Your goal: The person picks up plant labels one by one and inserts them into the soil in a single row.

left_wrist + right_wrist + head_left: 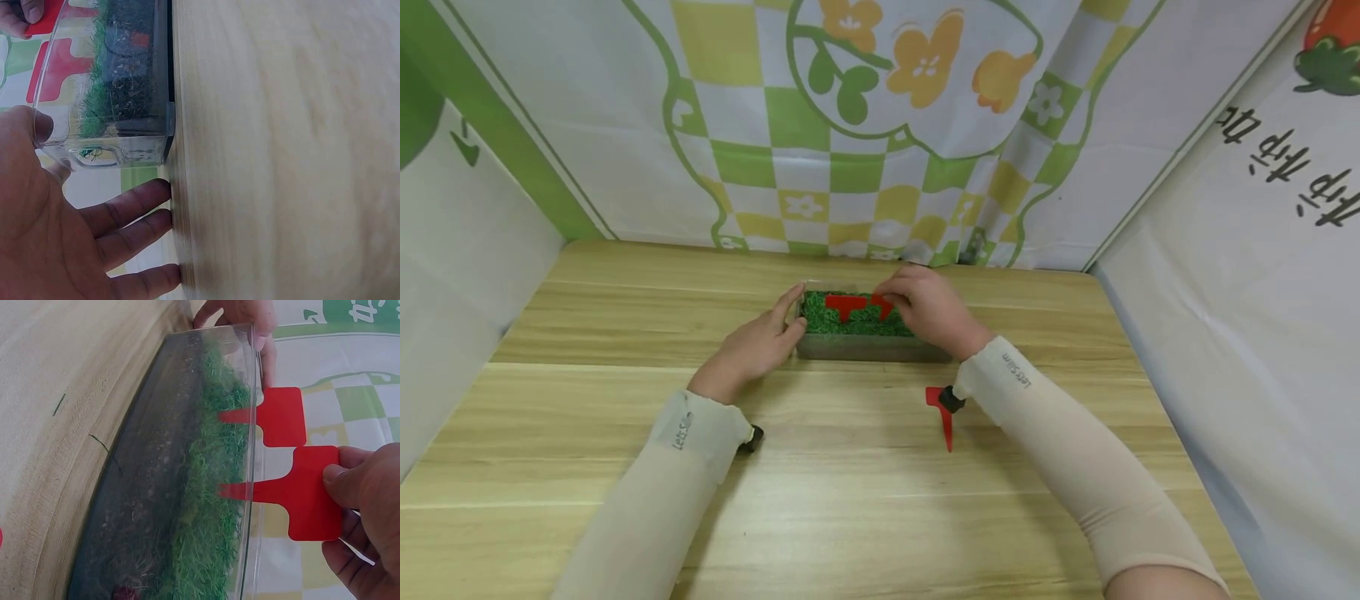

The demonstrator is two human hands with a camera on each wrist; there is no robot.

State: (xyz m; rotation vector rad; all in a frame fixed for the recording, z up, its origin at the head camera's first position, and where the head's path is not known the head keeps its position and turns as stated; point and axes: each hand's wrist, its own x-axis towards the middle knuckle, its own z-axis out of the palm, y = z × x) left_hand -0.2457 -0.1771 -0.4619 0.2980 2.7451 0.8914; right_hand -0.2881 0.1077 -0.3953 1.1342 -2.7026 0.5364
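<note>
A clear plastic box [872, 348] holds dark soil-like filling [147, 456] and green artificial grass [99, 75]. My left hand [756, 342] holds its left end between thumb and index finger, the other fingers spread beside it in the left wrist view. One red T-shaped plant label [846, 303] stands upright in the grass, nearer the left end. My right hand [936, 308] pinches the broad head of a second red plant label [315, 494], its pointed stem down in the grass. The right hand hides the box's right end in the head view.
Another red plant label [946, 421] lies on the wooden table [850, 483], in front of the box and beside the right wrist's black camera [952, 399]. Green strands [59, 405] are scattered there too. A patterned curtain [865, 192] hangs behind the box.
</note>
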